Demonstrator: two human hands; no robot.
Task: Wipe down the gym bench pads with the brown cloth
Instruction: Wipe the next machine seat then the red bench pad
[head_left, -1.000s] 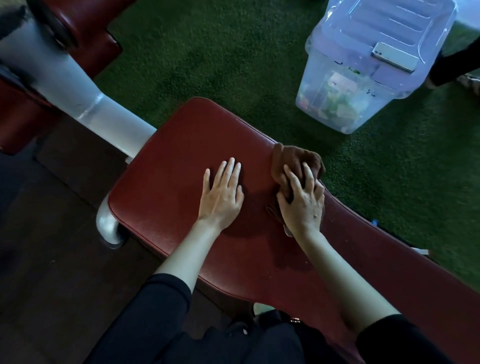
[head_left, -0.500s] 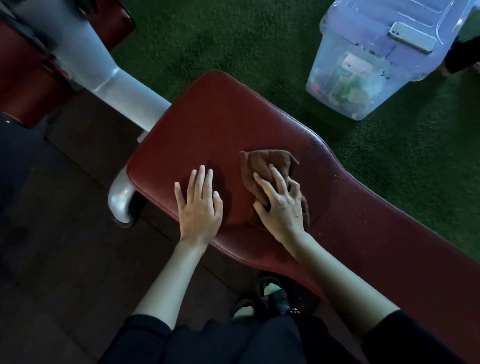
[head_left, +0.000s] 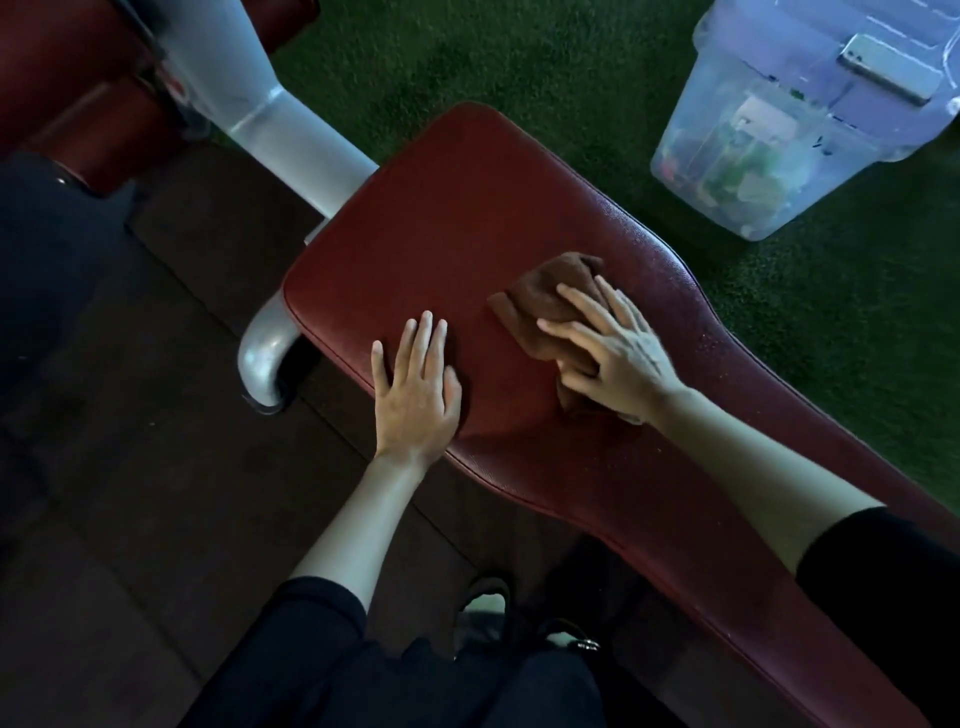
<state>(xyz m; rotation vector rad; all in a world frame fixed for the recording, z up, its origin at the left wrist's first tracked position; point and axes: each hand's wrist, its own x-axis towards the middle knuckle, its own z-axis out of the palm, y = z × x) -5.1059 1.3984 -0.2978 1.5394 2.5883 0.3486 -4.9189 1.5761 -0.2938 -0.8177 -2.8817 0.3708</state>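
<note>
A dark red gym bench pad (head_left: 447, 218) runs from the upper middle down to the lower right. On it lies a bunched brown cloth (head_left: 545, 296). My right hand (head_left: 610, 353) lies on top of the cloth with its fingers spread and straight, pressing it onto the pad; part of the cloth is hidden under the palm. To its left, my left hand (head_left: 415, 389) rests flat on the bare pad near the front edge, fingers straight and together, holding nothing.
A silver metal frame post (head_left: 270, 109) and a curved foot (head_left: 265, 358) stand at the pad's left end. Another red pad (head_left: 78, 93) sits at the upper left. A clear plastic lidded bin (head_left: 789, 135) stands on green turf (head_left: 519, 57) at the upper right. Dark floor lies below left.
My right hand has slid the cloth across the pad from its far edge toward the middle. My left hand has shifted back toward the front edge, still flat. The view has moved too.
</note>
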